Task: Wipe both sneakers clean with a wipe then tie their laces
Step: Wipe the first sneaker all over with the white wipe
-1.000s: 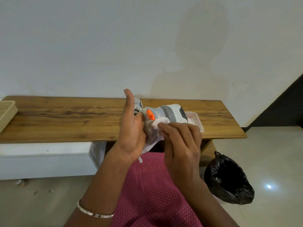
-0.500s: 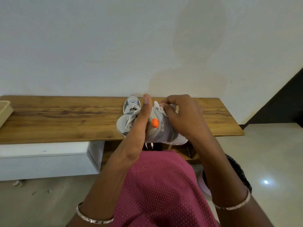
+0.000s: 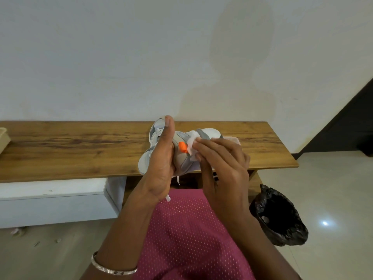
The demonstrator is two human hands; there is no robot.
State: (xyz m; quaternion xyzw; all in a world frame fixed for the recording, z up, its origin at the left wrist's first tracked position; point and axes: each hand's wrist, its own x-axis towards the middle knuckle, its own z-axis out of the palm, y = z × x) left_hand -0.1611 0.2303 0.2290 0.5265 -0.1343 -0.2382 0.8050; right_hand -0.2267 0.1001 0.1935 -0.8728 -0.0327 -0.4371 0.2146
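Here we go: the left hand [image 3: 161, 158] grips the grey-and-white sneaker [image 3: 182, 161] out in front of the body, palm wrapped against its upper, thumb pointing straight up along it. The other fingers of that hand are hidden behind the shoe. The right hand [image 3: 224, 170] is tight against the sneaker's side, its fingers bunched on a white wipe [image 3: 191, 146] and pressing it to the shoe just right of the orange tab [image 3: 182, 147]. Lace ends [image 3: 178, 179] dangle loose below the left palm, untied.

Peeking out just beyond the left thumb is the second sneaker [image 3: 154, 132], sitting on the wooden bench [image 3: 80, 146]. Beyond the right hand's knuckles lies a pale pinkish packet [image 3: 233, 139], also on the bench; what it is, hard to tell. Down to the right of the right forearm, a black bin bag [image 3: 280, 217] stands open on the floor. A silver bangle [image 3: 113, 267] circles the left wrist, and pink mesh fabric [image 3: 181, 229] fills the space between the two forearms.
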